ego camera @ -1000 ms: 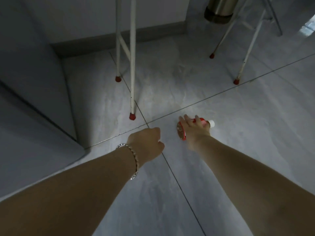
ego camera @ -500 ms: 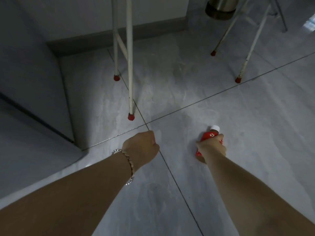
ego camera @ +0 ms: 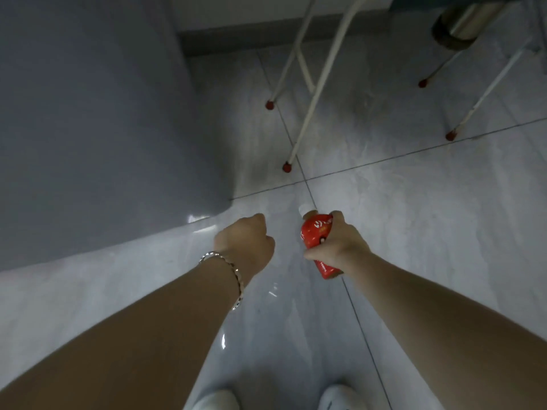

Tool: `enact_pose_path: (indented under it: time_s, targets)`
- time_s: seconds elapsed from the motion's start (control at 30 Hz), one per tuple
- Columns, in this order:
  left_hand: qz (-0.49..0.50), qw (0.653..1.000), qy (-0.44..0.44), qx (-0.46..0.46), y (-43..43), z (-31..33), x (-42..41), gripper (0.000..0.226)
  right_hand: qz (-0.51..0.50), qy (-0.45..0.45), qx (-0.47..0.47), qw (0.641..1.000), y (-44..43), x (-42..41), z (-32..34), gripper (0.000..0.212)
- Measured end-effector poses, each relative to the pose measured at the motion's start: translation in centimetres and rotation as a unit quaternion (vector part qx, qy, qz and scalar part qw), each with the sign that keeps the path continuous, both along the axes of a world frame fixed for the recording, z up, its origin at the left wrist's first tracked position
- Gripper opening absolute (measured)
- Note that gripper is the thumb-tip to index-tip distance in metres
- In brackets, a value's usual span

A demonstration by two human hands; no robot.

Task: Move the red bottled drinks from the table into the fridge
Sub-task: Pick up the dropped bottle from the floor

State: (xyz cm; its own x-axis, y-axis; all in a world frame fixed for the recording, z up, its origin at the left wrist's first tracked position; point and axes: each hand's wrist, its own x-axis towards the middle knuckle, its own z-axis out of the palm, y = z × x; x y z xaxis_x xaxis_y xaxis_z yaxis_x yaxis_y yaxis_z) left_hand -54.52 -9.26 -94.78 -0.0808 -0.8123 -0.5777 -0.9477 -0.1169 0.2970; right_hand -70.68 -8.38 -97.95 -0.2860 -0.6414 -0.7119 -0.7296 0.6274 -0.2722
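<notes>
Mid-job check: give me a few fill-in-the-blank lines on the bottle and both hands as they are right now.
1. The red bottle is gripped by the hand on the person's ____ side.
2. The bottle's cap is ____ in colour.
3. The bracelet sits on the ____ wrist.
4. The other hand, its fingers curled, holds ____.

Missing words: right; white; left; nothing

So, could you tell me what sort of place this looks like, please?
Probably a home kitchen or dining corner: grey floor tiles, white table legs with red feet, and a grey cabinet, perhaps the fridge, at left.
</notes>
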Motion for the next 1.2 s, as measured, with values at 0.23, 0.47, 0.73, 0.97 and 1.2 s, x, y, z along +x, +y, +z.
enact_pose_path:
  time_s: [0.23, 0.47, 0.73, 0.97, 1.2]
  targets:
    - [0.113, 0.993, 0.012, 0.009, 2.8, 13.3, 7.9, 0.023, 0.103, -0.038, -0.048, 0.993, 1.8, 8.1, 13.9, 0.099]
    - [0.166, 0.984, 0.056, -0.015, 7.0, 31.9, 13.2, 0.016, 0.169, -0.067, -0.078, 0.980, 5.0, 14.3, 32.8, 0.098]
    - [0.347, 0.886, 0.306, -0.036, 11.4, 51.2, 17.5, 0.030, 0.260, -0.123, -0.175, 0.942, 8.5, 19.4, 53.3, 0.088]
    - [0.421, 0.778, 0.448, -0.130, 12.8, 68.6, 22.1, 0.026, 0.282, -0.173, -0.303, 0.893, 9.7, 25.2, 70.9, 0.081]
    - [0.342, 0.758, 0.479, -0.280, 11.1, 81.7, 26.7, 0.032, 0.288, -0.250, -0.424, 0.821, 9.2, 30.4, 83.2, 0.078]
